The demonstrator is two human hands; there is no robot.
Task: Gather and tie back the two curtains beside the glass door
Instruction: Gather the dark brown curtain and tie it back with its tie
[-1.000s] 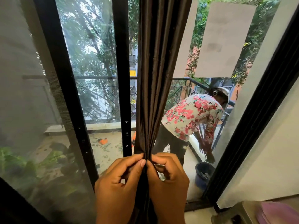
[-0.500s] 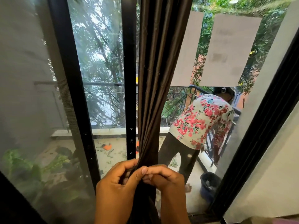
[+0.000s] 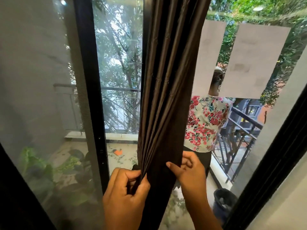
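A dark brown curtain (image 3: 167, 90) hangs in gathered folds down the middle of the head view, in front of the glass door (image 3: 119, 67). My left hand (image 3: 126, 193) pinches the bunched folds at the curtain's left edge, fingers curled round the cloth. My right hand (image 3: 189, 171) holds the curtain's right edge, thumb on the front face and fingers curled behind it. Only one bundle of curtain shows; I cannot tell a second curtain apart. No tie-back is visible.
Black door frames (image 3: 89, 97) stand left of the curtain and slant at the right (image 3: 272, 163). Two pale sheets (image 3: 254, 62) stick on the glass. Outside, a person in a floral top (image 3: 206, 123) stands by the balcony railing (image 3: 240, 130); a dark bucket (image 3: 222, 201) sits below.
My hands have moved apart: the right slid to the curtain's right edge, spreading the folds wider. The person outside has straightened up from bending. The camera has tilted up a little.
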